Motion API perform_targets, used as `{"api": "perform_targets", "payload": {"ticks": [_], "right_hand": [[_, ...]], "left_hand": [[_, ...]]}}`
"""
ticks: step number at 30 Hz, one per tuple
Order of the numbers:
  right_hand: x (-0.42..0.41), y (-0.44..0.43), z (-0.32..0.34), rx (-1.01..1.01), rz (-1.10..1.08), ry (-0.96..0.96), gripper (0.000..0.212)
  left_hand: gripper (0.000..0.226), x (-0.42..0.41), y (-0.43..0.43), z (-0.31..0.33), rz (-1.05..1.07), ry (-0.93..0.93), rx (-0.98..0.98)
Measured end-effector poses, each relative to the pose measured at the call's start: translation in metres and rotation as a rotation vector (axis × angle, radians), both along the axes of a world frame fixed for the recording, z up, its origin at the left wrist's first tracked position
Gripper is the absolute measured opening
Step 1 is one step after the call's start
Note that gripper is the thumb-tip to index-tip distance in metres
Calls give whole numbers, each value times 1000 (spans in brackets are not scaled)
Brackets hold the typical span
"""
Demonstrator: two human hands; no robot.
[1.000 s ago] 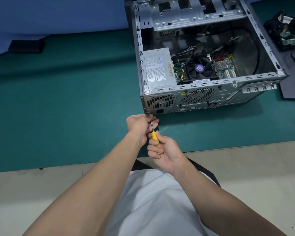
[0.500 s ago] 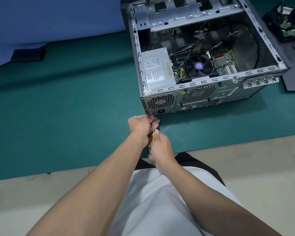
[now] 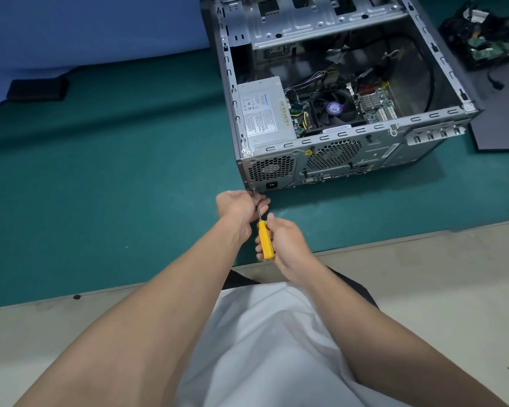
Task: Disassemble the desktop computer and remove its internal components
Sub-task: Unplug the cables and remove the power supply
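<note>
The open computer case (image 3: 373, 151) lies on its side on the green mat (image 3: 100, 171), rear panel toward the person, with the power supply (image 3: 262, 113) in its near left corner. The right hand (image 3: 288, 245) grips the yellow handle of a screwdriver (image 3: 265, 239) — its tip is at the panel's bottom left corner, where the left hand (image 3: 237, 205) pinches the metal shaft.

This looks like an electronics repair or teardown bench. A green work mat (image 3: 100, 186) covers the surface, and an opened desktop computer case (image 3: 335, 160) sits on it at 1 o'clock. At 2 o'clock a heap of loose circuit boards and cables (image 3: 482, 45) lies near a dark flat panel (image 3: 506, 133). A plain blue backdrop (image 3: 71, 24) rises at 11 o'clock.
</note>
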State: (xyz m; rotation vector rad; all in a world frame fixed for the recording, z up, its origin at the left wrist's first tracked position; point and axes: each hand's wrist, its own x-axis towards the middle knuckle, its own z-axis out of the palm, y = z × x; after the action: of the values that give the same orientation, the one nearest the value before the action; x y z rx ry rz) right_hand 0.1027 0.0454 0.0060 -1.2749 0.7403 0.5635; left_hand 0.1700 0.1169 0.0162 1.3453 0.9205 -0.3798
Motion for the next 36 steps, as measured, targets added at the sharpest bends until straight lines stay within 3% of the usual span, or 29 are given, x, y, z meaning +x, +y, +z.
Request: {"api": "perform_targets", "payload": {"ticks": [3,5,7,11,13,16,19,21,22,24,26,28,30,33,34,36], "right_hand": [[-10,-24,8,390,40,144,26],[-14,-25,11,410,103,124,21],[-15,-17,12,182,192,62,14],[-19,6,9,-597,534,-118,14],[-20,12,10,-699,547,-168,18],[-17,6,11,-497,436,-146,17],[-12,-12,17,114,247,54,14],[-11,-21,17,338,193,118,17],[-10,-22,15,324,186,108,16],[-11,-18,13,27,249,35,13],[-12,-13,12,-345,367,-43,14],[-12,-9,10,-463,413,-85,18],[-9,-12,11,-278,356,-45,14],[-3,-23,23,246,233,123,15],[-2,-26,24,321,225,148,18],[-2,-26,24,231,241,102,17]], "left_hand": [[12,0,0,2,8,-5,-43],[12,1,0,2,14,-5,-68],[10,0,0,0,18,-5,-75],[8,-4,1,-7,-8,-23,-31],[11,-4,0,-10,-25,-28,40],[12,-2,-4,-10,-24,-24,75],[14,-2,-4,-6,1,-44,-13],[14,-2,-2,-4,4,-54,-83],[14,-2,-1,-4,4,-52,-117],[15,-3,-2,-3,4,-43,-133],[14,-5,-5,-6,-4,-33,-17],[15,-5,-8,-8,-14,-32,119],[15,-3,-9,-8,1,-31,139],[15,-3,-6,-5,14,-41,-25],[15,-3,-5,-3,14,-48,-85],[15,-4,-3,-3,25,-50,-130]]}}
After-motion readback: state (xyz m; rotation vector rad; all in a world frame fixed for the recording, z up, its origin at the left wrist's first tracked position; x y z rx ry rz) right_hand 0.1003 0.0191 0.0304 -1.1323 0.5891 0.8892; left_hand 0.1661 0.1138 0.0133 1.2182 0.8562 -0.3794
